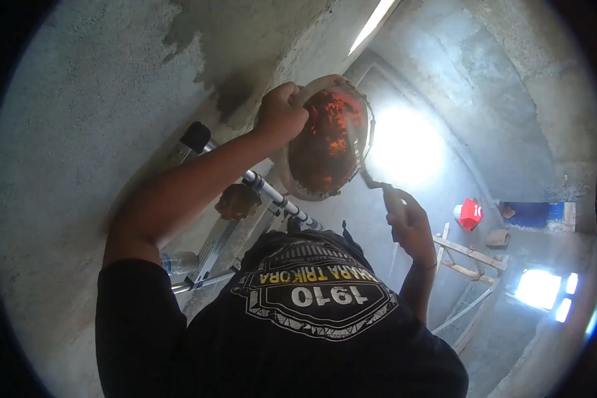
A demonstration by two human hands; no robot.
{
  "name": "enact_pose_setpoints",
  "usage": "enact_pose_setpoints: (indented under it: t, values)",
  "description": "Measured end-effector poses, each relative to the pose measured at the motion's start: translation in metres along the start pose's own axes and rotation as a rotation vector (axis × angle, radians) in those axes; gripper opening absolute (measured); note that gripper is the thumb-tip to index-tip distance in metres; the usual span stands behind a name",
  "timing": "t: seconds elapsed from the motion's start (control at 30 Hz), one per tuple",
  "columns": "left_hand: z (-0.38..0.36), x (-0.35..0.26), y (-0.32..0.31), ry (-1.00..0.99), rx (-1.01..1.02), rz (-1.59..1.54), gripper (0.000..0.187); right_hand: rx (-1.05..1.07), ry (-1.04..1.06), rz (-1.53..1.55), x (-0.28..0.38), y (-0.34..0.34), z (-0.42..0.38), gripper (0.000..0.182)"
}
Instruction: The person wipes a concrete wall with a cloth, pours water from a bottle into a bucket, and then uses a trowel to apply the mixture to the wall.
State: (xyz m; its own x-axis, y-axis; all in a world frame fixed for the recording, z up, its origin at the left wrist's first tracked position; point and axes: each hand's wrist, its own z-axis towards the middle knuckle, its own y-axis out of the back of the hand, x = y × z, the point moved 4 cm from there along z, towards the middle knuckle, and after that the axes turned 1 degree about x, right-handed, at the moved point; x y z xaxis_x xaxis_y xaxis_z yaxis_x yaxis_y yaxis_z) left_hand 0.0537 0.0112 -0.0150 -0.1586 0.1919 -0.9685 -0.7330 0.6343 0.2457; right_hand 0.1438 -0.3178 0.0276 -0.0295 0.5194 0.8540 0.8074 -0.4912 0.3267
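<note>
My left hand [282, 116] is closed on the rim of a round basin [322, 142], raised near the wall. The basin's rim is crusted with grey mortar, and its inside shows orange-red under dark smears. In my right hand [412, 225] is the handle of a trowel [377, 184], with fingers wrapped round it. Its bent metal neck runs up to the basin's right edge. The blade lies over the basin and is hard to make out against it.
An aluminium ladder [264, 187] stands below my left arm, with a clear plastic bottle [180, 263] and a brown lump-like object [237, 201] nearby. The grey wall [99, 99] has a dark damp patch. At right are a wooden frame [471, 253] and a red object [471, 214].
</note>
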Motion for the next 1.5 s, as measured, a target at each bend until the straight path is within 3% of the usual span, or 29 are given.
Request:
enact_pose_setpoints:
  t: [0.03, 0.1, 0.23, 0.3, 0.4, 0.47, 0.53, 0.67, 0.73, 0.8, 0.87, 0.93, 1.07, 1.17, 1.23, 1.27, 1.33, 1.5]
  values:
    - [0.000, -0.002, 0.000, 0.039, 0.034, 0.011, 0.028, -0.004, -0.003, 0.015, -0.014, -0.005, 0.006, 0.051]
    - [-0.003, -0.002, -0.001, 0.033, 0.052, -0.036, 0.030, -0.139, 0.513, -0.541, -0.017, -0.014, 0.024, 0.051]
    - [-0.002, 0.003, -0.011, 0.004, 0.105, -0.106, 0.032, -0.169, 0.438, -1.117, 0.012, -0.024, 0.069, 0.042]
    - [-0.014, -0.003, -0.014, 0.012, 0.225, -0.078, 0.032, -0.178, 0.589, -0.974, 0.014, -0.023, 0.097, 0.037]
    - [-0.017, -0.003, -0.019, 0.033, 0.321, -0.132, 0.033, -0.062, 0.426, -0.998, 0.031, -0.033, 0.106, 0.034]
    - [-0.019, -0.003, -0.018, -0.053, 0.251, -0.095, 0.028, 0.001, 0.316, -0.927, 0.023, -0.043, 0.106, 0.034]
    - [-0.021, -0.015, -0.014, -0.096, 0.267, -0.033, 0.025, -0.164, 0.466, -1.130, 0.019, -0.057, 0.094, 0.035]
    - [-0.026, -0.018, -0.013, -0.205, 0.222, -0.053, 0.017, -0.125, 0.405, -1.214, -0.018, -0.075, 0.088, 0.033]
    - [-0.027, -0.023, -0.012, -0.276, 0.243, 0.014, 0.017, 0.048, 0.225, -1.081, -0.020, -0.085, 0.083, 0.031]
    - [-0.029, -0.028, -0.012, -0.347, 0.262, 0.079, 0.017, 0.084, 0.224, -1.071, -0.022, -0.095, 0.085, 0.030]
    - [-0.028, -0.026, -0.015, -0.276, 0.336, -0.001, 0.019, 0.120, 0.214, -1.054, -0.024, -0.096, 0.082, 0.029]
    - [-0.026, -0.023, -0.013, -0.242, 0.336, -0.002, 0.019, 0.054, 0.160, -0.567, -0.014, -0.078, 0.074, 0.030]
    - [-0.011, -0.022, -0.002, -0.263, 0.268, 0.000, 0.021, -0.126, 0.223, -0.502, -0.019, -0.073, 0.047, 0.032]
    - [-0.014, -0.026, 0.003, -0.190, 0.328, -0.073, 0.024, -0.309, 0.251, -0.529, -0.018, -0.073, 0.042, 0.038]
    - [-0.019, -0.029, 0.004, -0.189, 0.341, -0.075, 0.024, -0.193, -0.049, 0.084, -0.009, -0.074, 0.034, 0.041]
    - [-0.021, -0.029, 0.005, -0.184, 0.349, -0.075, 0.024, -0.197, -0.047, 0.077, -0.009, -0.073, 0.031, 0.041]
    - [-0.021, -0.021, 0.003, -0.146, 0.351, -0.089, 0.023, 0.014, -0.097, 0.505, -0.012, -0.078, 0.028, 0.036]
    - [-0.018, -0.013, 0.004, -0.108, 0.357, -0.093, 0.022, 0.080, -0.087, 0.498, -0.007, -0.086, 0.019, 0.032]
